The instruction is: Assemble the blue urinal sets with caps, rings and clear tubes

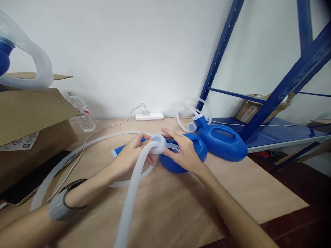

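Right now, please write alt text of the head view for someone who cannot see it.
A person's left hand and right hand hold a translucent cap with a corrugated hose, in front of a blue plastic jug on a wood-toned tabletop. Farther right is a second blue jug, near a blue shelf.

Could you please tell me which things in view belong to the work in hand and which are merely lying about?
Apparently in the work:
clear cap, held by left hand and right hand
ridged hose
nearer blue bottle

Apparently lying about:
farther blue bottle (possibly related)
water bottle
power strip
cardboard box
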Tool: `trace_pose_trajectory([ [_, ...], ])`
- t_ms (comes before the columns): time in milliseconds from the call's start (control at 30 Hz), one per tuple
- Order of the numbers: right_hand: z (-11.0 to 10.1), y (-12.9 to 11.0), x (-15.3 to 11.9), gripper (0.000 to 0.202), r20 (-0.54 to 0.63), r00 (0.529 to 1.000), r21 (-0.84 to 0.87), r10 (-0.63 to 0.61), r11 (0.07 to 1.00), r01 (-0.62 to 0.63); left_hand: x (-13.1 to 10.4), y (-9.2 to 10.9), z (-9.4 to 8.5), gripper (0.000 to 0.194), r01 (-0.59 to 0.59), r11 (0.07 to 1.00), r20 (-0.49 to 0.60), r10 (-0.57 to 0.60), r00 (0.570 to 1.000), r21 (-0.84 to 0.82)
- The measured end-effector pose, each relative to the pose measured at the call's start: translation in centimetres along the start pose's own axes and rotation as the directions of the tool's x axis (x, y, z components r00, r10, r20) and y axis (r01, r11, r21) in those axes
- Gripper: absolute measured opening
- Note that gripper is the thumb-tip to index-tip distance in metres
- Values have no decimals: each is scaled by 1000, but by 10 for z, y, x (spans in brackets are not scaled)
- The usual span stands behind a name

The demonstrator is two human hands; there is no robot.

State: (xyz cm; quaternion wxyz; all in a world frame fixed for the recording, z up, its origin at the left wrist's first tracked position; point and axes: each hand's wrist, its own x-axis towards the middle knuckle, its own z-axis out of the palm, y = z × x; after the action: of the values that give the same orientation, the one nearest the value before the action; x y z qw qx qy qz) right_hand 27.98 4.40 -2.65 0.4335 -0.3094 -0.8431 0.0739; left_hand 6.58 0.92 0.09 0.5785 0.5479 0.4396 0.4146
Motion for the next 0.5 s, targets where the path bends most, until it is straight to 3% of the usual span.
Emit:
trace_pose_trajectory([
  [167,0,-6,-1,70,-9,998,-4,-64,998,64,-2,7,-6,36,19,996,-60,-13,998,88],
  [267,2,-11,1,72,-9,999,-10,-33,999,33,1,5,-11,31,16,996,-39,-13,999,82],
  [400,4,-19,2,57,-5,998,-33,69,997,-69,5,0,-11,27,74,991,-13,-73,997,109],
  [500,3,-21,2,49,41,997,-31,62,998,-61,9,-4,-11,26,62,972,-54,-51,997,228],
])
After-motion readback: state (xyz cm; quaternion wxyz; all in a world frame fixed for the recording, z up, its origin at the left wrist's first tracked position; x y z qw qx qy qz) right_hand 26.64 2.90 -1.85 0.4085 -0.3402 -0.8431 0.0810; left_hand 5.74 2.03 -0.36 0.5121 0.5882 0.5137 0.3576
